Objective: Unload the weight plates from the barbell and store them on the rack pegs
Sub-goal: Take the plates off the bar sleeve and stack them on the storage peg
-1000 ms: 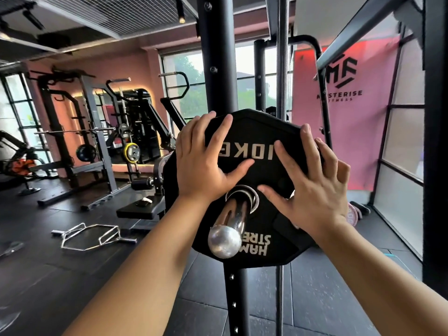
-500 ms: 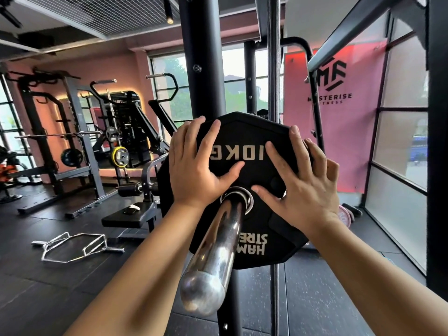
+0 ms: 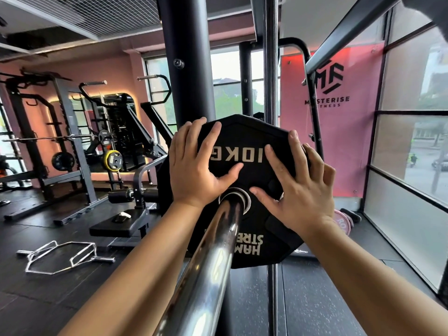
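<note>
A black 10 KG weight plate (image 3: 242, 139) hangs on a chrome bar (image 3: 208, 263) that runs through its centre hole and points back toward me. Behind the plate stands a black rack upright (image 3: 189, 69). My left hand (image 3: 194, 166) lies flat on the plate's upper left face, fingers spread, fingertips near the top edge. My right hand (image 3: 298, 187) presses flat on the right face, with its outer fingers at the plate's right edge. Neither hand closes around the plate.
A chrome hex bar (image 3: 58, 258) lies on the black floor at the left. A low padded bench (image 3: 121, 224) stands behind it. A pink plate (image 3: 343, 223) leans by the pink wall. A glass wall (image 3: 407, 190) is at the right, and a squat rack (image 3: 60, 137) at the far left.
More of the chrome bar now shows between me and the plate, and it fills the lower view. Both hands stay flat on the plate's face.
</note>
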